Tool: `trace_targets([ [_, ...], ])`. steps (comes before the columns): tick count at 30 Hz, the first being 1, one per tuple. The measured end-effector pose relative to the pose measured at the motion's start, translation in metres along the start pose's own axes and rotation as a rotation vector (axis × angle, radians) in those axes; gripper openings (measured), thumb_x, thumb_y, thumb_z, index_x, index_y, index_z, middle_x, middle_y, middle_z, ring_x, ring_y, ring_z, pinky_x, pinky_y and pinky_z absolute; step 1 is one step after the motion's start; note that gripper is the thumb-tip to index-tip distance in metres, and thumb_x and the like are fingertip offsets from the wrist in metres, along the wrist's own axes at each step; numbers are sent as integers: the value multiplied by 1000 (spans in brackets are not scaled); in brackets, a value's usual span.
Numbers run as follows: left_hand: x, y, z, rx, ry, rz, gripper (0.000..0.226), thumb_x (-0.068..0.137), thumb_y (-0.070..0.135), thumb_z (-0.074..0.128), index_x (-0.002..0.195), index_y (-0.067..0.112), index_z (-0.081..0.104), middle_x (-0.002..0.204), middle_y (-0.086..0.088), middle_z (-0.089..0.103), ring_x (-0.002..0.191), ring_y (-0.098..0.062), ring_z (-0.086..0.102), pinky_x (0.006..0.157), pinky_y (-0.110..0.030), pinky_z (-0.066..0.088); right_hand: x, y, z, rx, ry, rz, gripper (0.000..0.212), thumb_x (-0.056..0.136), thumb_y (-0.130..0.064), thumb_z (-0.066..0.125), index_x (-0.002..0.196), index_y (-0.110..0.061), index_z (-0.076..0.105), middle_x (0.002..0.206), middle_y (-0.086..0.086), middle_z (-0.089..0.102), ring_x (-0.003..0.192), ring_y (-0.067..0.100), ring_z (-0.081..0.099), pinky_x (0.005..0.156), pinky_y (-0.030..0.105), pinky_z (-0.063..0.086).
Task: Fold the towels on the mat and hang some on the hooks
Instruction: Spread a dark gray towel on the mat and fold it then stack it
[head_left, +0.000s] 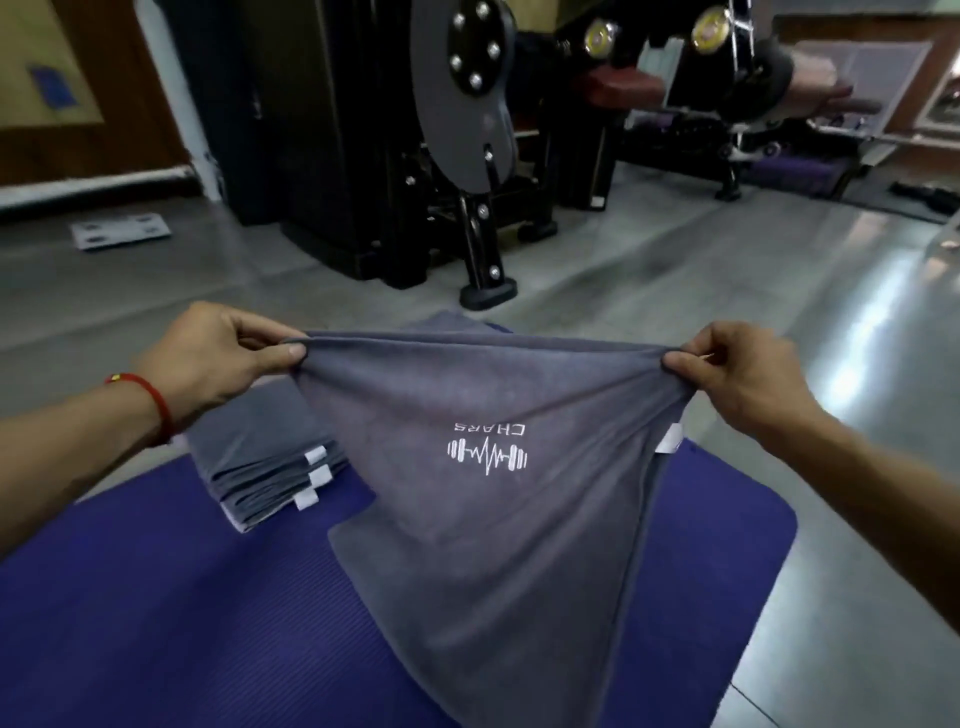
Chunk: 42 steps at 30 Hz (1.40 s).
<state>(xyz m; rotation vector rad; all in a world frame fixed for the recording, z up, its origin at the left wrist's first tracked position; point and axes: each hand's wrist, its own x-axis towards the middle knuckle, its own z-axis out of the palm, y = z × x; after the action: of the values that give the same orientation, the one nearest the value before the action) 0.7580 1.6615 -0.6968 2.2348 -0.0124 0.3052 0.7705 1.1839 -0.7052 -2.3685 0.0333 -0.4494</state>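
- Towel (467, 499) in grey is stretched out mid-frame, held up by its top edge, with the rest draping down onto the purple mat (156, 623) at the bottom of the frame.
- Left hand (208, 358) has a pinch grip on the towel's upper left corner, thumb on top and fingers curled behind. Red thread bracelet (150, 405) on that wrist.
- Right hand (743, 374) pinches the upper right corner the same way, so the top edge runs pretty taut between the two.
- White logo (487, 449) on the towel reads upside down from here: a dumbbell with a heartbeat line and "CHARS".
- Small white tag (670, 439) sticks out on the towel's right edge, just below the right hand.
- Stack of folded towels (270, 467) sits on the mat at centre left, just beside the held one, white tags showing on its near edge.
- Black gym machine (415, 145) fills the upper middle, standing on the grey floor (675, 270).
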Motion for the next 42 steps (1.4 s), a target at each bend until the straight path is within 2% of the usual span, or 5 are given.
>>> trace_targets([
  [11,-102,4,-151,-144,335,-125,24,91,7,68,109,20,74,102,-2,74,92,-13,72,73,-19,57,45,-176,5,399,-296,-203,13,89,-8,76,82,-8,64,74,6,70,61,3,65,61,16,54],
  [19,-155,5,-203,1,482,-217,25,86,4,74,99,25,75,94,-6,78,88,-26,76,81,-39,62,61,-213,55,506,-343,-343,18,85,-16,82,98,-25,73,84,18,71,79,22,64,93,52,55],
  [29,-187,10,-209,-224,665,-433,18,104,0,47,89,9,53,89,-10,48,81,-21,55,57,-30,62,61,-251,136,425,-494,-420,14,99,-26,66,91,-15,68,83,6,61,63,16,56,39,23,47],
  [34,-185,-16,-194,-397,805,-445,22,106,4,43,91,18,50,102,-3,47,101,-22,53,60,-24,61,39,-262,176,659,-604,-192,16,103,-19,60,89,-11,60,100,13,58,93,26,65,56,28,62],
  [42,-239,5,-191,-276,641,-172,22,106,6,45,96,24,51,93,-5,56,73,-16,63,62,-28,62,13,-232,147,612,-397,-384,11,103,-26,58,101,-17,64,57,-7,61,37,5,48,34,19,40],
])
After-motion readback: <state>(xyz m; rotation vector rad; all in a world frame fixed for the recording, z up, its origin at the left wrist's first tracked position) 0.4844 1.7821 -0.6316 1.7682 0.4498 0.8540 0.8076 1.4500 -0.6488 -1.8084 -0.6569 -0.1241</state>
